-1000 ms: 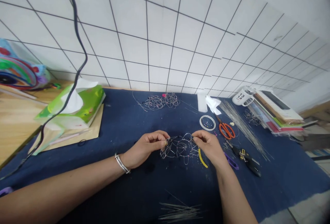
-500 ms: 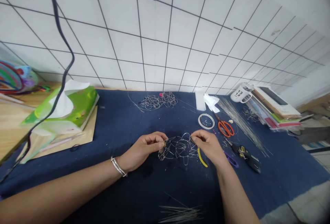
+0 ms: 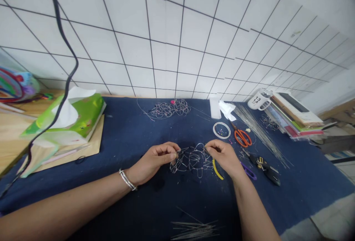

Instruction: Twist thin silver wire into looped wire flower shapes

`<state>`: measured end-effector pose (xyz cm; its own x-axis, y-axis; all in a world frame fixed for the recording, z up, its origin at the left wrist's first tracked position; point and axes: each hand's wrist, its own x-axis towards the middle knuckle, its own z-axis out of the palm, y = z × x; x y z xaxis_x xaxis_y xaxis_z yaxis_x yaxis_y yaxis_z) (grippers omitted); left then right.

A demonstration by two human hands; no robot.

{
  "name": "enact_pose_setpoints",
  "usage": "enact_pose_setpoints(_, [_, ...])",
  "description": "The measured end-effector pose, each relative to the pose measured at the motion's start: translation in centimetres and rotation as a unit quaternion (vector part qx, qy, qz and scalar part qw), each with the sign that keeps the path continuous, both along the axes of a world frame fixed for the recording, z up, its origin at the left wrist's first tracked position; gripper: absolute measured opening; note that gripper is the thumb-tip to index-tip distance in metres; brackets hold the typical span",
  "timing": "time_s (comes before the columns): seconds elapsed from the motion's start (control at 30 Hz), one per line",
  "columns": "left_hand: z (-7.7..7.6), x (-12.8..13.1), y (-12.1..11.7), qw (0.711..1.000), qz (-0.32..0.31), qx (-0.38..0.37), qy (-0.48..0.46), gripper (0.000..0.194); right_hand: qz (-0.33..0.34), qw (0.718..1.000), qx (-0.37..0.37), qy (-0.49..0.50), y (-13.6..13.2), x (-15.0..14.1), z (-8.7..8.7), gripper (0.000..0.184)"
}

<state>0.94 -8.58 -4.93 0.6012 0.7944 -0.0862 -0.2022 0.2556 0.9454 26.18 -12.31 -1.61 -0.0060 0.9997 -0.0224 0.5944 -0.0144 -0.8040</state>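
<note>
A looped, open shape of thin silvery wire (image 3: 195, 159), dotted with small beads, stretches between my two hands over the dark blue cloth. At its left end my left hand (image 3: 158, 159), with a silver bangle at the wrist, pinches the wire between thumb and fingertips. My right hand (image 3: 224, 156) pinches the opposite end, its fingertips close together. Just below the right fingers lies a curved yellow handle (image 3: 217, 169), partly hidden by that hand. Beside the right wrist rests a purple-handled tool (image 3: 249, 171).
A second wire tangle (image 3: 169, 108) lies near the tiled wall. To the right are a round bead dish (image 3: 222, 130), orange scissors (image 3: 242, 138), long straight wires (image 3: 260, 133), black-handled cutters (image 3: 267, 170) and a mug (image 3: 259, 99). Short wires (image 3: 195, 230) lie in front; a tissue pack (image 3: 66, 117) sits left.
Both hands keep their pinch on the wire in almost the same place. Only a very slight shift of the camera view shows.
</note>
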Motion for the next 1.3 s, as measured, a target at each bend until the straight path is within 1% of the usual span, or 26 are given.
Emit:
enact_pose_setpoints(0.23, [-0.1,0.0,0.0,1.000,0.001,0.006,0.000,0.013,-0.006,1.000,0.004,-0.005,0.0,0.1,-0.3,0.015])
enact_pose_setpoints(0.43, [-0.1,0.0,-0.1,1.000,0.001,0.007,0.000,0.012,-0.031,0.999,0.017,-0.002,0.2,0.2,-0.7,0.014])
enact_pose_setpoints(0.6, [-0.1,0.0,-0.1,1.000,0.005,0.009,0.003,0.012,-0.030,0.999,0.025,-0.025,0.0,0.2,-0.3,0.012])
enact_pose_setpoints(0.83, [0.0,-0.2,-0.1,1.000,-0.001,0.009,0.003,0.013,-0.003,0.997,0.036,-0.062,-0.4,0.0,0.6,0.014])
enact_pose_setpoints(1.07, [-0.1,-0.1,-0.1,1.000,0.003,0.013,0.005,0.013,0.016,0.995,0.042,-0.093,-0.3,-0.1,0.6,0.018])
enact_pose_setpoints(1.3, [-0.1,0.0,-0.1,1.000,0.011,0.014,0.010,0.013,0.037,0.996,0.009,-0.078,-0.3,-0.4,0.5,0.021])
